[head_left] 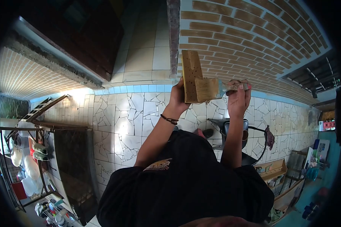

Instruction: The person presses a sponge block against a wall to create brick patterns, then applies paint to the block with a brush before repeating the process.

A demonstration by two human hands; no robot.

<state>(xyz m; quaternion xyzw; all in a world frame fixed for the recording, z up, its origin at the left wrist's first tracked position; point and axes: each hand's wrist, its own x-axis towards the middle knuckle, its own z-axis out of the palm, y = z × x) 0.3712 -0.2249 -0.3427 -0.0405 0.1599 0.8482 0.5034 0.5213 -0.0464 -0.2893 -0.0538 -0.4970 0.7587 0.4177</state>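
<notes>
My left hand [179, 97] grips a narrow brown board [190, 73] by its left edge, holding it up in front of me. Dark specks dot the board's face, and its left edge looks yellowish. In my right hand [238, 97] is a wide flat paintbrush [210, 90], its handle pinched between closed fingers. The brush's tan bristles point left and overlap the lower right part of the board; they appear to touch it. Some of my left fingers are hidden behind the board.
A brick-patterned wall [223, 41] rises ahead, beside an open doorway [140, 56]. Below my hands, a dark chair-like object [235, 130] stands on the stone-patterned floor [129, 113]. A dark table [74, 166] and a rack with shoes [40, 151] are left; wooden shelves [272, 170] stand right.
</notes>
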